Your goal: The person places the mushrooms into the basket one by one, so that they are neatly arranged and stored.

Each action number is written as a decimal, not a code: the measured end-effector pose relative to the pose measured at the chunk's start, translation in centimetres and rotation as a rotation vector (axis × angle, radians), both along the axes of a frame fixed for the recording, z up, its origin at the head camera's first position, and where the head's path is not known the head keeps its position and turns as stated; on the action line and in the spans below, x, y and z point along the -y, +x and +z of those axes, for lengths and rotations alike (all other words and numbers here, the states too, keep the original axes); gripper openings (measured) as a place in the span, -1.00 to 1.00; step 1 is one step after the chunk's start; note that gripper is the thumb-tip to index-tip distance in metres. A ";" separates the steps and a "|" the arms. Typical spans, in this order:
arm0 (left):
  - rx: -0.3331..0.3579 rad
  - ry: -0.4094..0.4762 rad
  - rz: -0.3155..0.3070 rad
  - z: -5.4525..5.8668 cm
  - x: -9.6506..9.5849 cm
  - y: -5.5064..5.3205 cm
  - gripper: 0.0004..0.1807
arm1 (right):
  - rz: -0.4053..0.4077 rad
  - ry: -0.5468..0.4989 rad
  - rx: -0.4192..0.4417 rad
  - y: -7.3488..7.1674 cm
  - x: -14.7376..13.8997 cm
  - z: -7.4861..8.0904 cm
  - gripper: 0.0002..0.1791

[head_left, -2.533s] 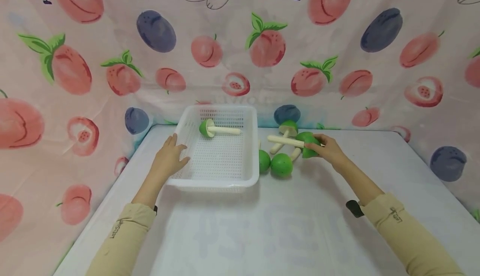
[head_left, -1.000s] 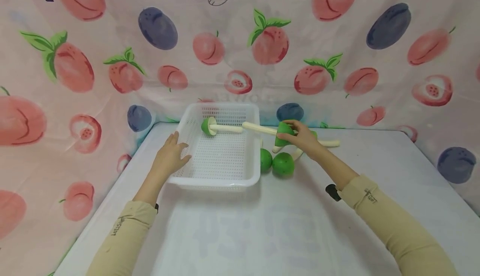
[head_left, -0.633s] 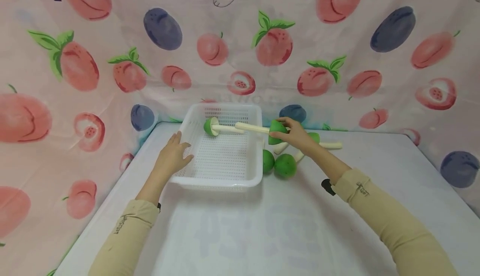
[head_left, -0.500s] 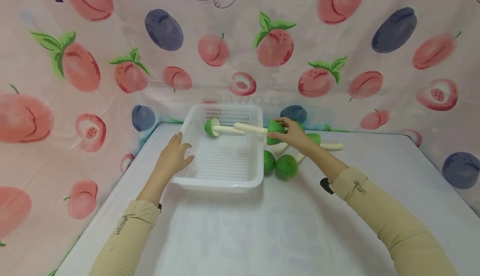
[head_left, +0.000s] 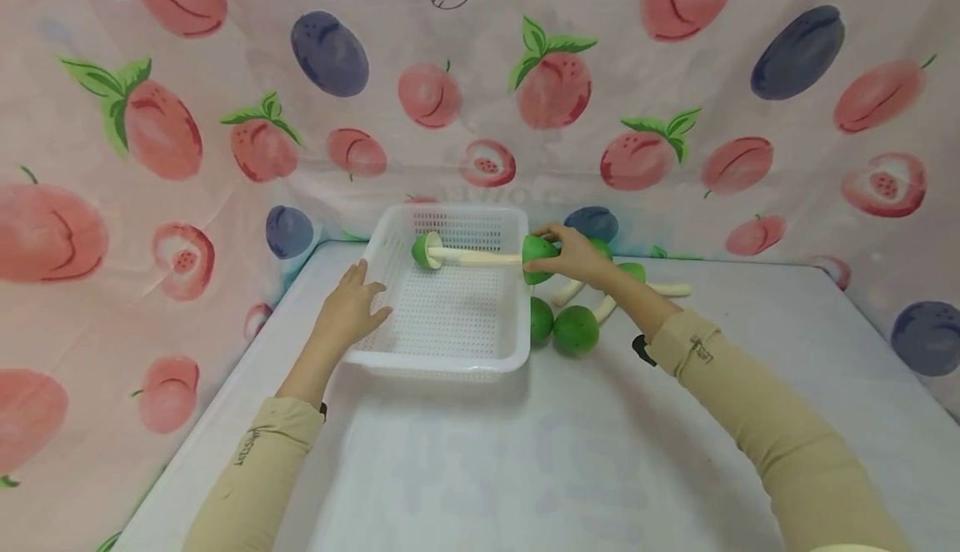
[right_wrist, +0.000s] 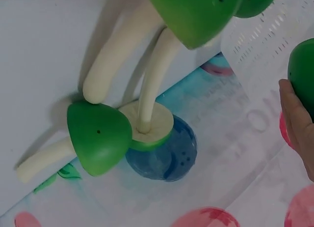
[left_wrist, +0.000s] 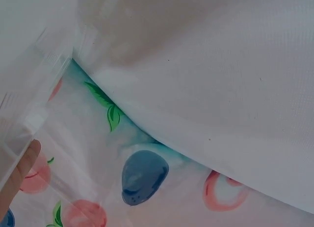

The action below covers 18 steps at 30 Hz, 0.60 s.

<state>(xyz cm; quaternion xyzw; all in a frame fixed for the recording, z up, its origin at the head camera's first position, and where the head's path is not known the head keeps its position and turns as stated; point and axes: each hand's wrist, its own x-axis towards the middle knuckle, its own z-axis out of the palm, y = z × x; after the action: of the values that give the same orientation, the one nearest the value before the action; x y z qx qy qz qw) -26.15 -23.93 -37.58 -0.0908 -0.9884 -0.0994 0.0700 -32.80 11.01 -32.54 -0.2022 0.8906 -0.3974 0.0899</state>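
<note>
My right hand (head_left: 573, 253) grips the green cap of a toy mushroom (head_left: 537, 261) at the right rim of a white plastic basket (head_left: 431, 363). Its pale stem points left over the basket and lines up with the stem of another toy mushroom (head_left: 424, 251) lying inside. In the right wrist view, the fingers (right_wrist: 294, 114) lie against the held cap (right_wrist: 303, 72). With fingers spread, my left hand (head_left: 347, 310) rests at the basket's left rim. The left wrist view shows a straight finger (left_wrist: 24, 165) along the basket's outer side (left_wrist: 29, 97).
Several more green-capped mushrooms lie on the white table (head_left: 585, 444) right of the basket, among them a round cap (head_left: 575, 330) near the front. Another mushroom (right_wrist: 98, 138) shows in the right wrist view. A fruit-print cloth (head_left: 465, 52) hangs behind and at the left.
My right hand has lifted a mushroom from the pile and carried it left, its stem now over the basket. My left hand has stayed at the left rim.
</note>
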 end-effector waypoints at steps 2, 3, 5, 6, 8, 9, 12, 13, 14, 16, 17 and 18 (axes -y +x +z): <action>0.002 -0.003 0.001 0.0 0.0 -0.1 -0.53 | 0.016 0.008 -0.011 -0.2 0.2 0.5 -0.28; 0.005 -0.003 0.002 0.1 0.0 -0.2 -0.53 | 0.023 0.018 -0.017 -0.4 0.3 0.7 -0.28; 0.009 -0.005 0.004 0.1 0.0 -0.2 -0.53 | 0.034 0.030 -0.022 -0.7 0.5 1.1 -0.28; 0.009 -0.005 0.004 0.1 -0.1 -0.2 -0.52 | 0.039 0.034 -0.022 -0.9 0.7 1.3 -0.28; 0.008 -0.005 0.003 0.2 -0.1 -0.4 -0.52 | 0.044 0.044 -0.012 -1.2 0.9 1.9 -0.28; 0.007 -0.005 0.001 0.3 -0.2 -0.4 -0.52 | 0.041 0.049 -0.004 -1.3 1.0 2.2 -0.28; 0.008 -0.007 0.000 0.4 -0.3 -0.5 -0.52 | 0.049 0.068 0.019 -1.5 1.5 3.1 -0.29; 0.010 -0.010 0.000 0.4 -0.3 -0.5 -0.52 | 0.054 0.078 0.027 -1.6 1.6 3.5 -0.30; 0.012 -0.012 0.000 0.4 -0.3 -0.5 -0.52 | 0.060 0.089 0.029 -1.6 1.8 3.7 -0.31; 0.013 -0.011 0.002 0.3 -0.2 -0.3 -0.52 | 0.077 0.124 0.018 -1.7 2.2 4.1 -0.31; 0.014 -0.010 0.004 0.2 -0.1 -0.3 -0.52 | 0.086 0.139 0.012 -1.7 2.4 4.3 -0.32; 0.015 -0.008 0.006 0.1 -0.1 -0.2 -0.52 | 0.093 0.156 0.007 -1.7 2.6 4.4 -0.32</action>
<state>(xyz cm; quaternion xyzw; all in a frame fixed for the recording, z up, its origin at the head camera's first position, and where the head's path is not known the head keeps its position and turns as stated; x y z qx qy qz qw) -26.33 -23.82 -37.43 -0.0875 -0.9896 -0.0958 0.0624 -34.55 8.36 -28.13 -0.2343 0.9082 -0.3230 0.1266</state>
